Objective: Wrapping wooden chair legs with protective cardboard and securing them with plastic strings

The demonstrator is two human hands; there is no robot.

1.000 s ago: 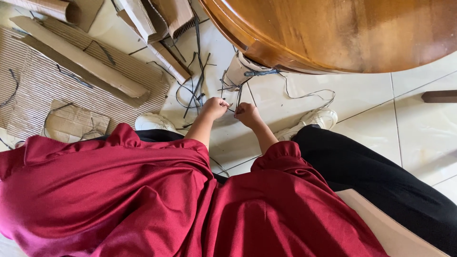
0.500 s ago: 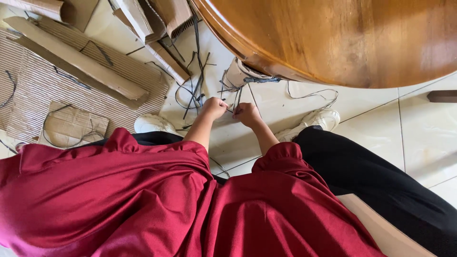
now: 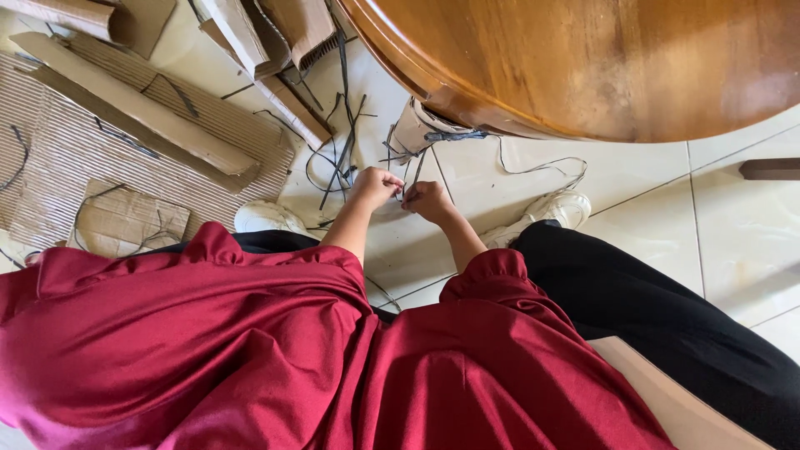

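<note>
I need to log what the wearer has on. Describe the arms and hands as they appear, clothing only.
Both hands, left and right, are bare: no gloves, rings or watch visible. The forearms are bare too. Loose, shiny dark red sleeves end near the elbows, part of a roomy red top. Black trousers and pale shoes show below.

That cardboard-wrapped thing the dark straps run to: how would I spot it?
Find the round wooden table at top right. Below its near edge, on the pale tiled floor, stands a table leg wrapped in cardboard, just beyond both hands. Unlike the flat cardboard sheets at left, it is rolled and bound by dark straps.
</note>
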